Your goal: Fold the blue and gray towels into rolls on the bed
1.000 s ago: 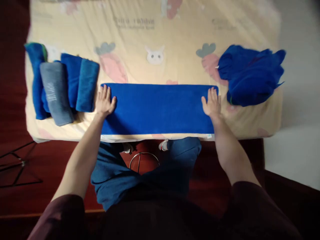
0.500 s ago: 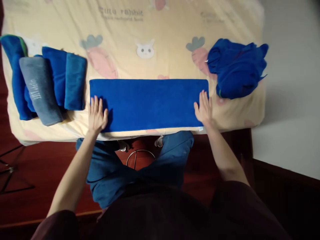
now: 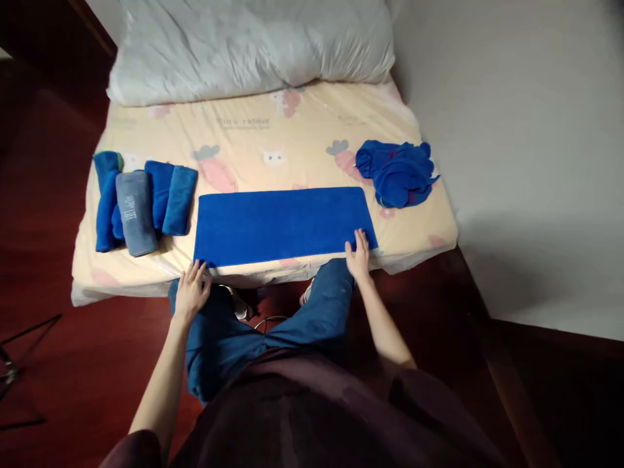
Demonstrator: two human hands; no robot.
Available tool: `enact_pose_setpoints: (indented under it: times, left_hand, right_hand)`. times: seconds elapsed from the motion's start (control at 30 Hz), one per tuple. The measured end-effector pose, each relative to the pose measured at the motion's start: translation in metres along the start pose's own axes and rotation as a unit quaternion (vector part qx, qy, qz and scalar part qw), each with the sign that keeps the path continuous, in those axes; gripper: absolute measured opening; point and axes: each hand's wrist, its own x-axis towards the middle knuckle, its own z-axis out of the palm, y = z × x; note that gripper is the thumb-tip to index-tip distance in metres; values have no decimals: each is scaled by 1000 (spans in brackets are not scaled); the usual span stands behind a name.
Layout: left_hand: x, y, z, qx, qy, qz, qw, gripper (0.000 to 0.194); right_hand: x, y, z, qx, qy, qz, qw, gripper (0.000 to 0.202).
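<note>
A blue towel (image 3: 283,224), folded into a long flat strip, lies crosswise along the near edge of the bed. At its near left corner rests my left hand (image 3: 192,289), palm down with the fingers stretched out. My right hand (image 3: 359,255) is on the near edge toward the right end, its thumb apart from the fingers. Neither hand grips the cloth. Several rolled towels lie to the left, among them a grey towel roll (image 3: 136,213) with lettering and a teal-blue towel roll (image 3: 180,200). To the right sits a crumpled heap of blue towels (image 3: 400,172).
The bed (image 3: 292,156) has a pale yellow sheet with carrots and rabbits. A large grey-white bundle (image 3: 258,49) lies across its far end. A white wall (image 3: 526,162) stands at the right. Black metal legs (image 3: 29,338) are on the floor at left.
Both hands have slid toward me to the towel's near edge, the right one also inward. The head view has drawn back and tilted up, bringing the bundle into sight.
</note>
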Motion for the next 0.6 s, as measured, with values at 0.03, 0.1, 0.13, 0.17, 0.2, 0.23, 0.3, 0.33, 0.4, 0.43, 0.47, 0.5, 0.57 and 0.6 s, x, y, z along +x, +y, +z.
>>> enact_pose_setpoints:
  times: [0.03,0.1,0.13,0.17,0.2,0.23,0.3,0.33,0.4,0.43,0.47,0.5,0.57,0.6]
  left_hand:
    - [-25,-3,-4,-18,8,-9,1000,58]
    - [-78,0,-7,-75,23,-45,996,53]
    - [-104,7,-5,-98,32,-70,992,50]
    - [-127,17,-2,-114,39,-97,988,46]
    - [-146,30,2,-127,40,-121,984,42]
    - [-160,44,7,-140,28,-125,982,39]
    - [-174,73,15,-162,-57,-42,984,37]
    - [-173,85,18,-161,-113,25,980,36]
    - [-162,103,19,-130,-206,151,958,36]
    - [-153,108,19,-107,-229,190,949,36]
    - [-143,111,17,-85,-236,212,944,38]
    - [-134,114,15,-67,-234,224,944,38]
    - [-118,118,11,-46,-223,236,945,37]
    - [-111,121,9,-41,-214,238,947,37]
  right_hand:
    - [-36,-16,7,89,35,19,995,56]
    - [-114,-47,24,252,60,89,962,50]
    - [-151,-61,33,308,45,125,942,47]
    - [-183,-73,42,349,13,150,925,44]
    - [-208,-84,50,378,-13,169,910,41]
    - [-225,-92,57,401,-52,173,898,39]
    - [-234,-100,67,428,-107,164,882,37]
    - [-228,-100,71,439,-120,160,876,37]
    - [-203,-97,76,462,-121,170,862,38]
    - [-187,-94,79,474,-116,182,854,39]
    - [-172,-92,82,486,-113,195,844,40]
    - [-158,-90,85,499,-108,208,834,41]
    - [-138,-90,93,532,-93,234,808,42]
    - [-131,-92,97,554,-87,248,790,42]
